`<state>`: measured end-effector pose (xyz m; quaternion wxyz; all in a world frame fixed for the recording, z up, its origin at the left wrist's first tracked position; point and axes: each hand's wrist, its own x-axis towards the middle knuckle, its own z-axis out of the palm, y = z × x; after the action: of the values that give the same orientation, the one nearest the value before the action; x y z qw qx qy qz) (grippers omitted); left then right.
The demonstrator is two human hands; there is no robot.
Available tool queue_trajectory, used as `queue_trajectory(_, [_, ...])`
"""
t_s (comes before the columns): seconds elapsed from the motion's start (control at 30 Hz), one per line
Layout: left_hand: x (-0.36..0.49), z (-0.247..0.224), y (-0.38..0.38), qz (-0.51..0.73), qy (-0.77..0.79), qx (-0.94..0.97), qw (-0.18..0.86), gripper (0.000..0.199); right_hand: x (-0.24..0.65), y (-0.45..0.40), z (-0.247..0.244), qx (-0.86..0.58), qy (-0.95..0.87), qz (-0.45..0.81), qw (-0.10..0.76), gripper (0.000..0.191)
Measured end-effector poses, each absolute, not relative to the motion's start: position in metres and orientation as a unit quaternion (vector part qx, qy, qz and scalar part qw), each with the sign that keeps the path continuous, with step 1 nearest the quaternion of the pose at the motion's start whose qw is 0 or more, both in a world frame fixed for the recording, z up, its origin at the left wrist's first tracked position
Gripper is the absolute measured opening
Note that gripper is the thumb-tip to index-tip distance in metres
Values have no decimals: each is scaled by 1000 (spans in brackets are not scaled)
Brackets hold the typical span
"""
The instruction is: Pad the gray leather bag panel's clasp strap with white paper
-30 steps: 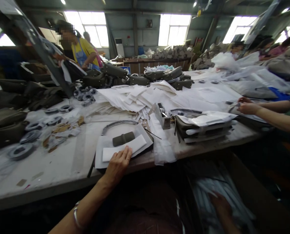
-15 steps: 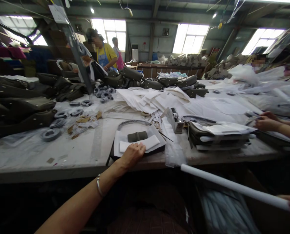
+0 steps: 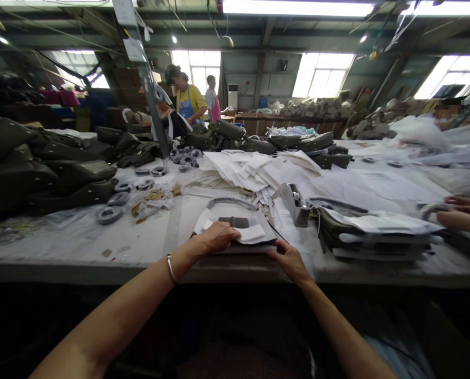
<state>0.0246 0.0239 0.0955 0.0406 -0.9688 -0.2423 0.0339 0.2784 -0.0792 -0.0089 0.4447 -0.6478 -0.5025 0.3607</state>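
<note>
Your left hand (image 3: 218,237), fingers bunched, presses the white strip (image 3: 253,233) seemingly to steady it on the bag (image 3: 240,222); your right hand (image 3: 291,260) curls its fingers at the bag's near right corner, pinch unclear.

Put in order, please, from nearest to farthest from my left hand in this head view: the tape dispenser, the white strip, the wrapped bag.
From your left hand:
1. White strip: at the fingertips.
2. Tape dispenser: to the right, farther back.
3. Wrapped bag: farther right.
</note>
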Motion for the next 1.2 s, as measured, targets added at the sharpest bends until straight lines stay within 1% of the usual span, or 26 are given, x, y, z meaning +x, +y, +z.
queue_trajectory(0.1, [25, 79, 10, -10, -260, -963, 66, 24, 268, -74, -12, -693, -495, 271, 448, 60])
queue_trajectory(0.2, [34, 45, -7, -84, -314, -941, 99, 35, 259, -72, -11, -727, -484, 204, 442, 58])
queue_trajectory(0.27, [39, 18, -15, -137, -353, -917, 127, 29, 258, -71, -13, -738, -480, 181, 439, 55])
queue_trajectory(0.37, [41, -14, -19, -214, -365, -891, 165, 31, 267, -72, -18, -750, -490, 154, 417, 54])
queue_trajectory(0.4, [41, -21, -19, -236, -362, -885, 175, 31, 271, -74, -18, -750, -504, 117, 412, 55])
queue_trajectory(0.47, [39, -27, -17, -272, -353, -875, 191, 30, 278, -81, -12, -719, -559, -25, 412, 53])
queue_trajectory(0.53, [39, -28, -16, -297, -343, -868, 200, 30, 275, -89, 3, -632, -632, -184, 409, 43])
queue_trajectory(0.57, [38, -28, -16, -306, -338, -866, 202, 30, 271, -92, 12, -579, -671, -232, 401, 37])
queue_trajectory(0.6, [38, -28, -16, -314, -336, -864, 203, 31, 264, -93, 21, -528, -715, -243, 388, 33])
queue_trajectory(0.7, [39, -30, -16, -330, -336, -859, 201, 34, 240, -83, 36, -415, -823, -217, 320, 43])
queue_trajectory(0.8, [39, -31, -18, -336, -336, -853, 214, 36, 229, -63, 23, -398, -845, -220, 281, 39])
queue_trajectory(0.97, [45, -27, -26, -281, -356, -854, 253, 37, 235, -48, -10, -401, -834, -225, 306, 38])
queue_trajectory(1.1, [54, -26, -28, -230, -352, -852, 312, 40, 234, -50, -15, -403, -824, -236, 319, 38])
queue_trajectory(1.2, [57, -27, -22, -210, -328, -859, 331, 39, 232, -50, -15, -416, -820, -236, 314, 36])
